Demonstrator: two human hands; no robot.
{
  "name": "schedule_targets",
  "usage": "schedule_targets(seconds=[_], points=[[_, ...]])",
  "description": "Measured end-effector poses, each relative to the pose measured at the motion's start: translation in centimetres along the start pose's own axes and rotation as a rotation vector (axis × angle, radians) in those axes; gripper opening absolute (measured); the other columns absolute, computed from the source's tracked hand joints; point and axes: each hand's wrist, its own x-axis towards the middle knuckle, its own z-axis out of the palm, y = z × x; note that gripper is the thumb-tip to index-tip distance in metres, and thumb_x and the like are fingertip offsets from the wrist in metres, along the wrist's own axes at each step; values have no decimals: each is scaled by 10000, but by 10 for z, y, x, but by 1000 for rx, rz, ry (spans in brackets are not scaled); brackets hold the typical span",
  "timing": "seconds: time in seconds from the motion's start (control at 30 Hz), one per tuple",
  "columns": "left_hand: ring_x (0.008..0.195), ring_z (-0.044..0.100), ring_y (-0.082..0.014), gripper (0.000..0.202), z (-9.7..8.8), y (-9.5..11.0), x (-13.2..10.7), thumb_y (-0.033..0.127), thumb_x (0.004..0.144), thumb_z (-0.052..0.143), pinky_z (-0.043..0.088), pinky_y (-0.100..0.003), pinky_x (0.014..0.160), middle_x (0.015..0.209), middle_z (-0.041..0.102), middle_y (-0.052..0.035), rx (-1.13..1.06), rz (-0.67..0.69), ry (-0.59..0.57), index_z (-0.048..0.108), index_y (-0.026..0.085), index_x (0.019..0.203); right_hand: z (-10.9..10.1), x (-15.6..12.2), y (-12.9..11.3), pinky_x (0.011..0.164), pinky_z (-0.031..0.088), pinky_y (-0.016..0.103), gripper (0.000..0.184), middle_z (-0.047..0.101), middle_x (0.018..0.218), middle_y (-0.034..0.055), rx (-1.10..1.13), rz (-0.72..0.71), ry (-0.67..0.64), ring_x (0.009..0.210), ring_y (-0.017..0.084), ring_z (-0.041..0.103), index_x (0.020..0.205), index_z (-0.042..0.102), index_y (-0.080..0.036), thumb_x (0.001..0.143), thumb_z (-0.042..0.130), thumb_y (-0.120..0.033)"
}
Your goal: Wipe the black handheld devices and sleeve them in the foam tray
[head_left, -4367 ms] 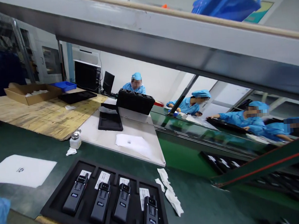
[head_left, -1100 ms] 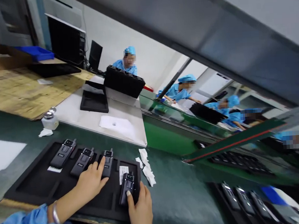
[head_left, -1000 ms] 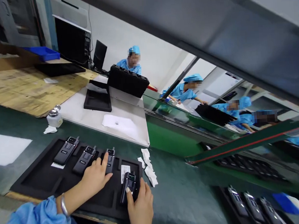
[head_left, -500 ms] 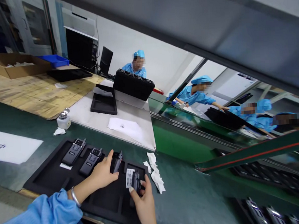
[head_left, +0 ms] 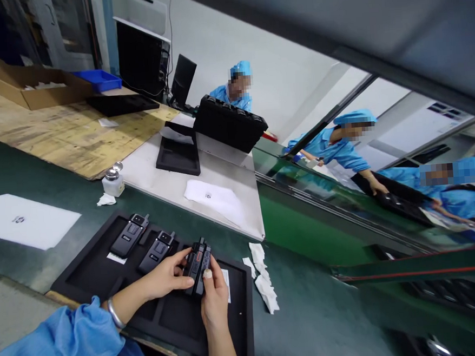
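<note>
My left hand (head_left: 171,273) grips a black handheld radio (head_left: 194,268) from its left side, fingers behind and thumb low at the front. My right hand (head_left: 214,296) is closed round a second black radio (head_left: 205,262) from the right. The two radios stand upright on edge, side by side, over the right part of the black foam tray (head_left: 237,335). Left of my hands, two more radios lie face up in tray slots: a far-left radio (head_left: 129,236) and a nearer radio (head_left: 156,252). A printed label (head_left: 227,284) shows partly behind my right hand.
Crumpled tissues (head_left: 263,279) lie right of the tray. A dispenser bottle (head_left: 113,182) and a white foam sheet (head_left: 29,221) are at left. Beyond stand an empty black tray (head_left: 178,163) and a stack of trays (head_left: 229,125). Several co-workers in blue sit across the line.
My right hand has lifted its radio from the right slot and brought it left against the radio at my left hand. My left fingers have closed on that one. The view has shifted.
</note>
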Motion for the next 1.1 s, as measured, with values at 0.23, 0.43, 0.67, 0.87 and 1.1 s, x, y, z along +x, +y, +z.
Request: schedule_targets(seconds=[0.23,0.43,0.67,0.87,1.1], points=[[844,572,-145,881,-2,-1,2,440,768,777,492,-314,794,1252,575,-119,82,-22,11,372,188,1509,-1,-3,1,1113,416,465,639,579,1383,119,-5,84,37,1264,251,561,1441,501,-183,927,518,-563],[871,599,-170,908,-1,1,1,467,790,747,504,-337,814,1178,588,-118,128,-53,10,322,154,1529,0,-3,-3,1127,400,486,642,586,1375,123,59,127,33,1255,259,569,1417,522,-178,907,560,-565],[924,621,-191,908,-1,1,3,418,743,792,522,-378,865,1210,595,-136,100,-68,45,371,138,1497,-2,-2,-1,1198,282,512,587,539,1431,108,18,95,35,1348,259,483,1379,567,-191,891,614,-514],[1224,576,-293,841,1,7,-6,203,671,826,426,-494,1099,1395,564,-151,75,79,40,481,169,1437,-8,-13,-14,1128,390,533,684,535,1428,140,169,27,-126,1305,290,531,1419,527,-218,796,771,-359],[1306,534,-273,756,4,22,-28,49,688,732,373,-460,1155,1398,591,-65,527,274,-47,555,272,1388,-32,-37,-11,1083,455,468,687,580,1387,110,233,11,-243,1259,279,574,1355,592,-276,719,839,-198]])
